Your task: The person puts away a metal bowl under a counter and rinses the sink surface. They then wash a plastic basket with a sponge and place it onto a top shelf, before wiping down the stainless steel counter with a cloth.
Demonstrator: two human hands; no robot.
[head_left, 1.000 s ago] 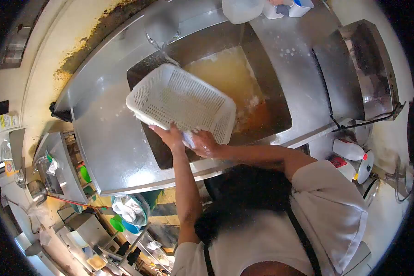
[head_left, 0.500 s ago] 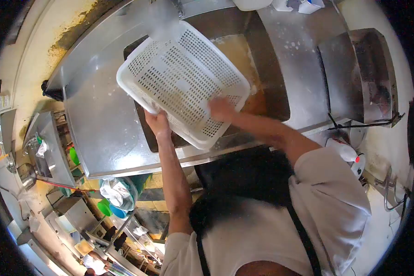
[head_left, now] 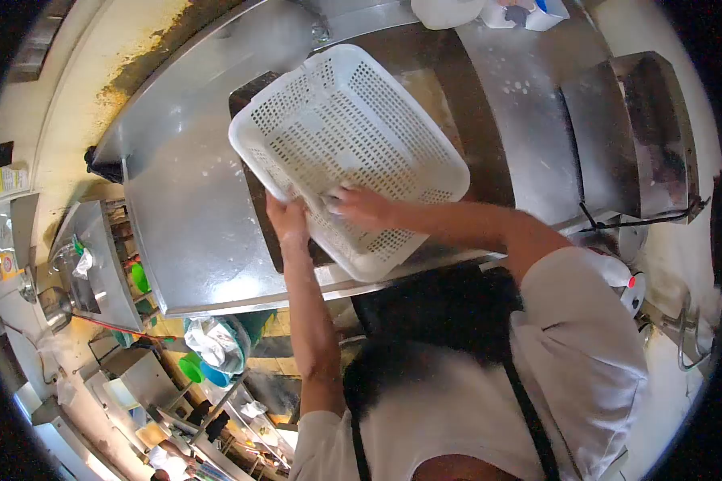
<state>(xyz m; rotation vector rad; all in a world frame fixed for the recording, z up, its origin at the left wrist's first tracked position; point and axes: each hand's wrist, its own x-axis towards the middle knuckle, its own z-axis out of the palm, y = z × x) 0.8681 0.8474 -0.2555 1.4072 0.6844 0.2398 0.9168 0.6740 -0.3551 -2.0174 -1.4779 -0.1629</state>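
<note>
A white perforated plastic basket (head_left: 361, 120) is tilted over the dark sink basin (head_left: 485, 136). My left hand (head_left: 287, 218) grips the basket's near left rim, its fingers wrapped round the edge. Inside the basket, my right hand (head_left: 359, 207) is closed at the near side wall, close to my left hand. Something small and pale shows at its fingertips, too blurred to name.
Steel counter (head_left: 188, 216) surrounds the sink. White containers (head_left: 449, 10) stand beyond it, and a steel box-like fixture (head_left: 658, 136) is at the right. Below the counter's left edge is a bucket holding white cloth (head_left: 212, 341).
In the view, the basket and sink have shifted slightly right. My right hand has moved left across the basket, from its lower right part to the near side wall by my left hand.
</note>
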